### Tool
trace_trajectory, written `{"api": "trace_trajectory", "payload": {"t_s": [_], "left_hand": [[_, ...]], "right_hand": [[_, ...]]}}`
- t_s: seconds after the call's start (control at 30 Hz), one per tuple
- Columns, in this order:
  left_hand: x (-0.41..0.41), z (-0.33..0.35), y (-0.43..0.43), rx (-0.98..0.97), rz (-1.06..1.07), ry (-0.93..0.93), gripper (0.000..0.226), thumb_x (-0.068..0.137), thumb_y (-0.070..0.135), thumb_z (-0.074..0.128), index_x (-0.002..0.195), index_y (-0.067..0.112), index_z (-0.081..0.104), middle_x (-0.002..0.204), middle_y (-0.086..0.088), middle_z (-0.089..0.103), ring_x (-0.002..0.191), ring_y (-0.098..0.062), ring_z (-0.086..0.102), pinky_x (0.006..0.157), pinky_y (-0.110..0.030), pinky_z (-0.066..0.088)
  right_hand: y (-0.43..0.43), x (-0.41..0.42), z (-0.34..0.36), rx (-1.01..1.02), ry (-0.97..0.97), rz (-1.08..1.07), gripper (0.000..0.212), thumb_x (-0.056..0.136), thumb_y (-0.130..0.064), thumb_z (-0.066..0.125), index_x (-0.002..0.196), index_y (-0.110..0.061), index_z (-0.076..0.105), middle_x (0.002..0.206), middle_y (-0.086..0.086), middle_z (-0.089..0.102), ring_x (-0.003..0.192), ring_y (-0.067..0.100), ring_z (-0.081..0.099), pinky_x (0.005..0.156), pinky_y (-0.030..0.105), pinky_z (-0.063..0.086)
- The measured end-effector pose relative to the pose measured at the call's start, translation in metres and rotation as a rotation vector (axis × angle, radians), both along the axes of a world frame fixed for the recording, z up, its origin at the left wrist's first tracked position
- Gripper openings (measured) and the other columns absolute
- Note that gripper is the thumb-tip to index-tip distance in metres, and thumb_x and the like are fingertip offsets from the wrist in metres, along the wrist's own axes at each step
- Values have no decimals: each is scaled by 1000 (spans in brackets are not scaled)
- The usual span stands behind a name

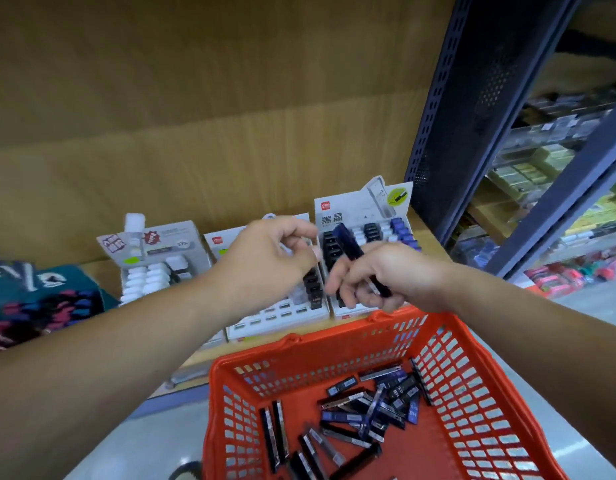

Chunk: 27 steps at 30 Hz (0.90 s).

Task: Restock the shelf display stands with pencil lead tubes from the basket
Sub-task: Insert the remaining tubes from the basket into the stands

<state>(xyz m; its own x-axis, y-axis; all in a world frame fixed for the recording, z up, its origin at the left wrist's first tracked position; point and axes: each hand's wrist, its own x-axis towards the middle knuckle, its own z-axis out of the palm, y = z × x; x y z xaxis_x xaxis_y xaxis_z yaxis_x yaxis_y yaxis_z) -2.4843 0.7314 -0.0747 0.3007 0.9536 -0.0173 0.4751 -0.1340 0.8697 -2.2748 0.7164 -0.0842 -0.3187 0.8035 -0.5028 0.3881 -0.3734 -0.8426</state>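
Above the red basket [334, 362], both hands are raised in front of the shelf [95, 271]. The right hand [393, 275] grips a dark blue tube [348, 249]; its fingers [341, 289] are curled round the lower half. The tube is tilted, its upper end pointing up and left, in front of the right stand [355, 209]. The left hand [265, 258] hovers over the middle stand [282, 317] with its fingers curled narrow; motion blur hides whether they hold anything.

The right stand carries rows of black, white and blue tubes. The middle stand shows one column of black tubes and many open slots. The left stand [168, 237] holds white tubes. All three stands sit side by side on the shelf.

Loose tubes [362, 410], black and blue, lie scattered on the basket floor. Patterned goods [40, 299] lie at the far left of the shelf. A dark perforated upright [472, 98] rises on the right.
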Motion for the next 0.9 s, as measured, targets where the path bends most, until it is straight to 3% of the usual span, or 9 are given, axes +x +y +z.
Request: {"api": "trace_trajectory", "payload": {"t_s": [0.13, 0.3, 0.37, 0.43, 0.5, 0.6, 0.7, 0.8, 0.9], "left_hand": [[-47, 33, -21, -41, 39, -89, 10, 95, 24, 73, 102, 18, 78, 73, 11, 61, 58, 2, 51, 58, -12, 41], [-131, 48, -43, -136, 333, -168, 14, 93, 30, 75, 99, 17, 73, 76, 3, 61, 61, -9, 55, 53, -25, 44], [-168, 38, -58, -153, 455, -161, 7, 96, 22, 70, 93, 16, 71, 77, 0, 64, 60, -9, 59, 51, -25, 45], [-195, 23, -76, -148, 492, -156, 4, 93, 18, 74, 93, 16, 70, 76, 0, 66, 60, -8, 60, 52, -24, 47], [-211, 6, -91, -125, 483, -189, 17, 89, 20, 80, 101, 17, 69, 81, -1, 69, 62, -10, 62, 56, -26, 53], [-231, -19, -97, -48, 537, -200, 18, 88, 26, 82, 100, 20, 71, 81, -4, 73, 68, -18, 70, 64, -37, 59], [-252, -42, -98, 20, 562, -173, 11, 88, 22, 81, 88, 26, 71, 73, -2, 72, 65, -18, 69, 65, -35, 57], [-276, -62, -104, 117, 484, -94, 11, 98, 23, 65, 89, 28, 68, 72, -2, 68, 66, -23, 66, 63, -41, 55], [-303, -78, -109, 131, 471, 17, 15, 100, 19, 54, 90, 18, 64, 68, -1, 61, 68, -25, 63, 65, -47, 52]], "right_hand": [[-5, -65, 23, -82, 125, 151, 34, 74, -5, 47, 99, 1, 69, 78, 17, 61, 51, 19, 37, 44, 27, 14], [-5, -167, 41, 100, -19, 67, 15, 95, -8, 46, 96, -12, 60, 72, 9, 58, 51, 17, 41, 44, 23, 23], [-2, -211, 41, 157, -2, -78, 18, 98, -23, 47, 96, -16, 63, 81, 8, 61, 66, 21, 51, 53, 29, 37], [2, -248, 40, 132, 36, -172, 27, 99, -35, 45, 96, -22, 68, 95, 2, 66, 85, 20, 59, 76, 38, 50], [3, -279, 38, 81, 44, -170, 28, 101, -41, 46, 110, -26, 69, 119, 1, 64, 104, 18, 59, 94, 42, 49], [2, -321, 18, -1, -57, -111, 36, 106, -49, 43, 130, -23, 52, 139, 3, 49, 97, 18, 54, 86, 35, 38], [-8, -345, 2, -58, -94, -61, 41, 99, -59, 47, 110, -21, 57, 128, 6, 55, 86, 16, 52, 94, 42, 44], [-6, -361, -2, -19, -159, 17, 62, 86, -76, 51, 123, -29, 62, 120, 2, 63, 102, 17, 61, 90, 40, 48], [-8, -363, 1, 234, -34, 50, 23, 96, -43, 69, 109, -24, 65, 92, 2, 70, 66, 10, 66, 58, 28, 48]]}}
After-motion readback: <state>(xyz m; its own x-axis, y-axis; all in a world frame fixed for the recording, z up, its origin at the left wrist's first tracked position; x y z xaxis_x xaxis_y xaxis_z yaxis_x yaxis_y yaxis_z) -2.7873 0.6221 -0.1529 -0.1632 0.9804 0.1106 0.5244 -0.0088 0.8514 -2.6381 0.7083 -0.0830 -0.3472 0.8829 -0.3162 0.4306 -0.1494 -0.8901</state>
